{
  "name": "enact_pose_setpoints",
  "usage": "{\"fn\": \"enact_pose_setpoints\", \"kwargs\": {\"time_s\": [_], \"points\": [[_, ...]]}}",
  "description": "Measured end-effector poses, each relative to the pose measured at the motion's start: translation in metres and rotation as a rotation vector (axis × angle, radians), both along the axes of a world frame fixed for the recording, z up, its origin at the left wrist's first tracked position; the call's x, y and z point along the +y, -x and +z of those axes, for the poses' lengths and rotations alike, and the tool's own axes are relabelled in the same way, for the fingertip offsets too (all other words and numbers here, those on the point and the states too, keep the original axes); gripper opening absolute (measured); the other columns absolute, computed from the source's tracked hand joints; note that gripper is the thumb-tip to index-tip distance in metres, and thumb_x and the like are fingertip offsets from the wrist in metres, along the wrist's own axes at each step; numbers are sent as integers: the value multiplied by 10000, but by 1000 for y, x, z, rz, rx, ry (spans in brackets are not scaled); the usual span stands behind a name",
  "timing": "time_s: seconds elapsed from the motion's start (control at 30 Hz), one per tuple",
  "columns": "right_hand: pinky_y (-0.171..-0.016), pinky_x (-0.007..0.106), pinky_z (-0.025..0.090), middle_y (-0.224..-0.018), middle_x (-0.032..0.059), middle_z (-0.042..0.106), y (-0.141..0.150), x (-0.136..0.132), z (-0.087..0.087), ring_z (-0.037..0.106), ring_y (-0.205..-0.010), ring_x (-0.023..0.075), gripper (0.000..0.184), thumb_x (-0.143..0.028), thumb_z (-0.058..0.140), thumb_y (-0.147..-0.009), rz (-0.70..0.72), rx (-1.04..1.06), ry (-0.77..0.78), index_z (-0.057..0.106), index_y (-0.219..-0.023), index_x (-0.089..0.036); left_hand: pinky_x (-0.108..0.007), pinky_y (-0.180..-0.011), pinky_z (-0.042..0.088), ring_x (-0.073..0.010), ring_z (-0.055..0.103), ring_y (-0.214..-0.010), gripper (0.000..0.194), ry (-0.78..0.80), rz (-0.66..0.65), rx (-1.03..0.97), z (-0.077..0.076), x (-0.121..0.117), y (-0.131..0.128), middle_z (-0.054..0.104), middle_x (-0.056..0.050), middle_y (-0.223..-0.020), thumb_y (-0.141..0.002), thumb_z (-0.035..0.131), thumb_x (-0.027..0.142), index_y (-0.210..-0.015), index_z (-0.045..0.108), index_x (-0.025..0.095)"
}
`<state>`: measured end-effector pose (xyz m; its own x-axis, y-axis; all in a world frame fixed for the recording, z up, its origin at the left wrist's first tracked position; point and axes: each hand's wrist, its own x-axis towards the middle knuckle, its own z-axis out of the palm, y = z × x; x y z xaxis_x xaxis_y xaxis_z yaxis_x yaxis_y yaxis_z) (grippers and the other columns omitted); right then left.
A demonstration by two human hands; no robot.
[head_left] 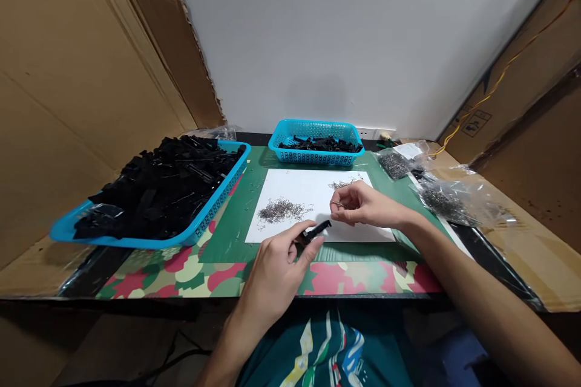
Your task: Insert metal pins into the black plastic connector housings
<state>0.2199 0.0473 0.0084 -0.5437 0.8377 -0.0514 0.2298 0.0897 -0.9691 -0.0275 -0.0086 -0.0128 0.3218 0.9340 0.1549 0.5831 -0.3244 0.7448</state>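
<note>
At the left edge of the green-covered worktop [227, 239], we have a large, shallow blue plastic basket [221, 199] heaped with black parts [158, 193]. To its right, a rectangular white sheet [313, 190] lies on the worktop, with a loose pile of fine metal wire pieces [279, 210] near its left edge. Our left hand [279, 254] holds a narrow black plastic part [320, 230] between thumb and fingers, tilted over the sheet's front edge. Behind the sheet, near the worktop's back edge, we see a smaller blue plastic basket [318, 159] containing more black pieces [322, 144]. Our right hand [361, 202], its fingertips pinched narrow around a thin metal piece [336, 203], is just right of the black part, apart from it. A smaller wire pile [339, 185] lies beyond that hand. Toward the worktop's right edge, we find two clear plastic bags [442, 201] of dark metal pieces.
</note>
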Motion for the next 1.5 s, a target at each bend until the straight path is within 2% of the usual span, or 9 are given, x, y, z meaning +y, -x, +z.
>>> {"fn": "enact_pose_setpoints", "kwargs": {"time_s": [0.1,0.33,0.57,0.77,0.93,1.1,1.23,1.37,1.5], "points": [[-534,209,366,-637,-12,620,-1,3,-6,517,-569,92,196,-291,779,-835,-53,-43,-44,654,-807,-144,-240,-557,335,-143,479,-564,369,1,-6,16,-3,2,-1,577,48,-662,-984,632,422,-1312,701,267],[-494,215,330,-594,-26,612,6,3,-14,482,-525,89,166,-282,765,-829,-73,-115,-26,674,-796,-147,-250,-577,323,-162,534,-608,237,-15,-8,35,-4,3,-6,573,41,-636,-1013,609,443,-996,706,228],[-516,226,345,-628,-8,650,20,1,-12,516,-570,98,56,-155,696,-778,-193,-269,-153,689,-723,-144,-285,-593,282,-232,576,-697,370,-189,25,377,-8,-1,-11,637,-20,-722,-1092,467,421,-795,564,224],[-471,228,316,-542,-36,579,17,1,-11,463,-494,86,82,-158,663,-781,-244,-237,-45,649,-700,-159,-322,-608,298,-266,603,-717,290,-359,32,549,-12,-4,-15,654,-31,-741,-1088,495,387,-866,575,217],[-477,231,323,-558,-18,600,10,1,-11,470,-507,90,76,-180,680,-774,-157,-304,-10,689,-706,-147,-342,-660,361,-243,626,-711,239,-467,-35,681,-6,-8,-19,645,-29,-766,-1086,513,361,-931,616,210],[-477,237,330,-568,-14,603,5,0,-9,478,-512,100,77,-207,688,-776,-125,-326,7,675,-723,-153,-357,-721,437,-246,660,-744,136,-462,-85,773,-2,-11,-22,649,-34,-793,-1071,514,229,-1115,640,208],[-480,245,319,-572,-22,587,2,-2,-5,456,-518,97,83,-203,683,-763,-122,-360,-15,667,-696,-157,-385,-796,471,-255,680,-819,447,-457,-126,813,-7,-13,-21,694,-58,-934,-990,481,26,-1406,517,183],[-487,254,275,-582,-31,570,3,-1,-4,411,-537,88,104,-199,682,-759,-117,-408,-78,662,-667,-154,-413,-798,463,-295,683,-868,438,-501,-163,843,-7,-13,-21,699,-106,-989,-1029,457,90,-1466,456,116],[-494,253,280,-600,-15,612,6,1,-5,442,-555,98,69,-193,689,-749,-161,-405,-94,684,-701,-143,-380,-717,428,-281,674,-782,252,-470,-174,824,-1,-10,-25,669,-80,-855,-1106,423,290,-1233,576,135]]}}
